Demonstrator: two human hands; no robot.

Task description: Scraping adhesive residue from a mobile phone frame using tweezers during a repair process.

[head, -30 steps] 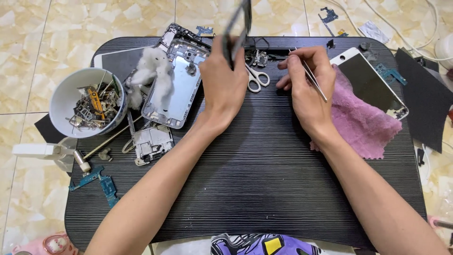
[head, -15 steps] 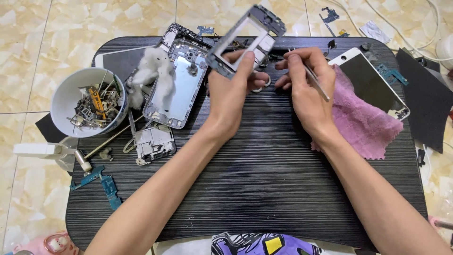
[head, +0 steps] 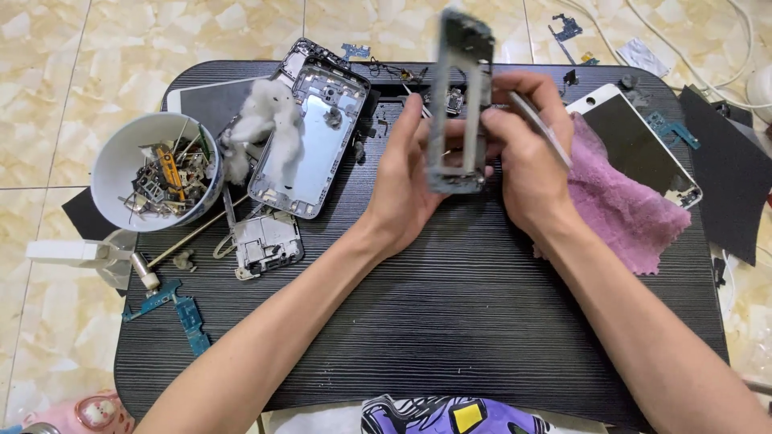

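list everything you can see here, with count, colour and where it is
phone frame: 1, grey, held upright between both hands
tweezers: 1, silver, in right hand
table: 1, black, ribbed top
bowl: 1, white, table's left edge, full of small metal parts
phone back housing: 1, silver, left of centre
cotton tuft: 1, white, on the housing
cloth: 1, pink, right side
phone screen: 1, black with white rim, beside the cloth
circuit pieces: 2, blue, front left
left hand: 1, grip on frame
right hand: 1, on frame, holding tweezers

Grey phone frame [head: 460,104], hollow, upright on its short end above the table's [head: 402,337] far middle; thin metal tweezers [head: 540,127] tilted just beside it.
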